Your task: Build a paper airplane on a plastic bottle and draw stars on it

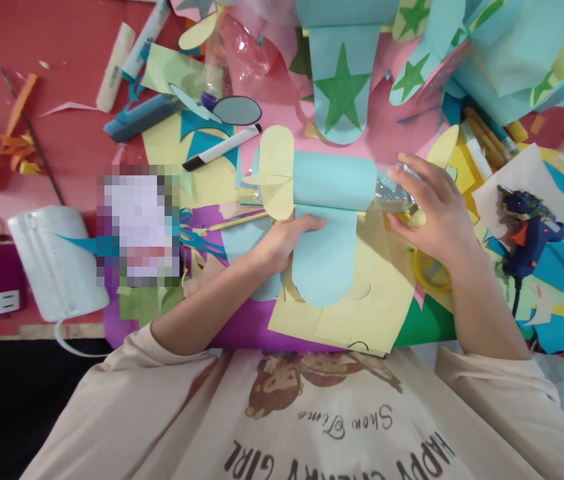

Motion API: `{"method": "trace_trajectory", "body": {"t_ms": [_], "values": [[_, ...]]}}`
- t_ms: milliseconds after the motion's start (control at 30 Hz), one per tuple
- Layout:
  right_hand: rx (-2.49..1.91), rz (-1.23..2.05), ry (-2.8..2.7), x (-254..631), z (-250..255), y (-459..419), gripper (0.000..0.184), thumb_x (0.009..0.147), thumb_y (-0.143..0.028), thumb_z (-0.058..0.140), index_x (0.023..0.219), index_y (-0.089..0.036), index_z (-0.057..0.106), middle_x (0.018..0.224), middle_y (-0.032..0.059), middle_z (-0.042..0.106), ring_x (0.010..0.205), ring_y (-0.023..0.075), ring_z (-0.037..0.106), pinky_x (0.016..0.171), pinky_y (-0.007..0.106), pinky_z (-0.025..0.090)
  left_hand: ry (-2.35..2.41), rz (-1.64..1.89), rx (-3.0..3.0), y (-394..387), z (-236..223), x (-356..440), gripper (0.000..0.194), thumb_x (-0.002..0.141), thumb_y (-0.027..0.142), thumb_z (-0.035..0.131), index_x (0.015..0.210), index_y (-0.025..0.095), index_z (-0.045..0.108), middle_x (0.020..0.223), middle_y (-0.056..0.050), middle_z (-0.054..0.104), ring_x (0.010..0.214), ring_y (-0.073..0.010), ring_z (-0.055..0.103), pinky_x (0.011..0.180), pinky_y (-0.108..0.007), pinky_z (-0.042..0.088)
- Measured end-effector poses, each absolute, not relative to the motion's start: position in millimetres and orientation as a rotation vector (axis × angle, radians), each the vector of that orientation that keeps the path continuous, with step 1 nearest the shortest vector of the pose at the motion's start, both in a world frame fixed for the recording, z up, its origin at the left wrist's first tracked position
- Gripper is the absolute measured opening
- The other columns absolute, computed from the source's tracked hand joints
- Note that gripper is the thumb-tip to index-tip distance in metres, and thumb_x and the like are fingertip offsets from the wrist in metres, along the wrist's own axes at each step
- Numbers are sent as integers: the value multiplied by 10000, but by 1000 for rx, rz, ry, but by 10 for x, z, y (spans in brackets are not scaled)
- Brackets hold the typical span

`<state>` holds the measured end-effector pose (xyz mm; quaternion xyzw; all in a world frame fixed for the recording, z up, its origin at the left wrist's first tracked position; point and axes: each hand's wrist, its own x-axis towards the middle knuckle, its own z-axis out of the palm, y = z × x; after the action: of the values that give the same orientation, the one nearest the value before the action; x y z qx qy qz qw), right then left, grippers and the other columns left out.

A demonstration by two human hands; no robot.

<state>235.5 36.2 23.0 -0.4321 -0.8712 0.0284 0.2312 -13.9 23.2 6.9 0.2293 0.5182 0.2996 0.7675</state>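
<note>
A clear plastic bottle point(393, 190) lies on its side in front of me, wrapped round the middle in light blue paper point(335, 179). Pale yellow paper pieces point(278, 145) stand at its left end. From the wrap a rounded light blue paper flap point(325, 267) extends toward me. My left hand point(287, 243) pinches this flap by its left edge, thumb on top, with the other fingers hidden beneath. At the right end my right hand point(432, 210) holds the bare part of the bottle, its fingers and thumb curved round it.
A blue glue gun point(532, 230) with a cord lies at the right. To the left are a phone point(137, 227), a white case point(59, 260) and a marker point(222, 147). Behind stands a light blue piece with a green star point(342, 93). Yellow paper sheets point(352, 320) lie underneath.
</note>
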Motion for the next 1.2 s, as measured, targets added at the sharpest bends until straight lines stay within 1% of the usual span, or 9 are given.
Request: {"method": "trace_trajectory", "body": {"t_ms": [100, 333, 500, 600, 767, 900, 1000, 1100, 1200], "values": [[-1201, 113, -2380, 2351, 226, 359, 677, 867, -191, 584, 1468, -382, 338, 1444, 55, 523, 1332, 304, 527, 1071, 537, 479, 1125, 653, 517, 232, 62, -138, 364, 600, 325, 722, 928, 174, 672, 947, -62, 765, 1053, -341, 697, 933, -485, 578], [-1208, 105, -2393, 2365, 200, 374, 673, 870, -220, 578, 1465, -401, 321, 1447, 33, 516, 1332, 296, 527, 1069, 538, 485, 1136, 676, 486, 229, 80, -124, 370, 575, 290, 728, 924, 183, 665, 925, -47, 764, 1046, -347, 697, 930, -500, 577], [-1180, 109, -2374, 2362, 207, 371, 660, 857, -205, 590, 1462, -345, 366, 1429, 63, 535, 1314, 308, 541, 1058, 560, 492, 1132, 671, 469, 249, 109, -130, 401, 559, 297, 745, 934, 179, 664, 936, -57, 766, 1031, -343, 703, 934, -500, 578], [-1226, 99, -2394, 2368, 217, 376, 661, 860, -223, 596, 1459, -364, 355, 1430, 61, 535, 1303, 305, 554, 1037, 563, 511, 1104, 639, 498, 263, 119, -153, 416, 559, 322, 748, 940, 176, 668, 950, -65, 763, 1043, -346, 700, 938, -492, 579], [-1235, 50, -2363, 2383, 176, 390, 665, 842, -224, 645, 1451, -287, 388, 1406, 118, 555, 1297, 315, 562, 1032, 530, 525, 1031, 618, 575, 274, 77, -205, 463, 627, 457, 702, 971, 148, 671, 949, -85, 754, 1038, -355, 702, 900, -461, 593], [-1302, 49, -2328, 2375, 148, 387, 657, 859, -321, 657, 1455, -280, 383, 1386, 111, 570, 1294, 310, 565, 1032, 523, 524, 871, 600, 670, 291, 37, -212, 717, 616, 628, 719, 1115, 121, 623, 1025, -151, 742, 1067, -378, 686, 920, -473, 577], [-1447, 123, -2318, 2348, 190, 368, 624, 899, -398, 597, 1467, -290, 361, 1406, 114, 553, 1323, 313, 535, 1045, 523, 509, 746, 573, 766, 306, 66, -268, 865, 627, 788, 618, 1175, 120, 592, 1036, -180, 735, 1083, -395, 674, 931, -526, 558], [-1526, 163, -2320, 2311, 251, 333, 615, 918, -418, 558, 1479, -283, 345, 1430, 132, 525, 1355, 322, 498, 1064, 532, 489, 759, 557, 908, 303, 185, -468, 858, 633, 879, 536, 1091, 162, 651, 962, -147, 745, 1035, -375, 695, 827, -478, 594], [-1562, 141, -2315, 2262, 287, 279, 630, 925, -407, 543, 1498, -278, 316, 1462, 145, 490, 1377, 328, 471, 1070, 547, 479, 782, 368, 1155, 263, 349, -773, 749, 609, 868, 612, 916, 193, 716, 904, -114, 755, 926, -326, 720, 691, -377, 601]]}}
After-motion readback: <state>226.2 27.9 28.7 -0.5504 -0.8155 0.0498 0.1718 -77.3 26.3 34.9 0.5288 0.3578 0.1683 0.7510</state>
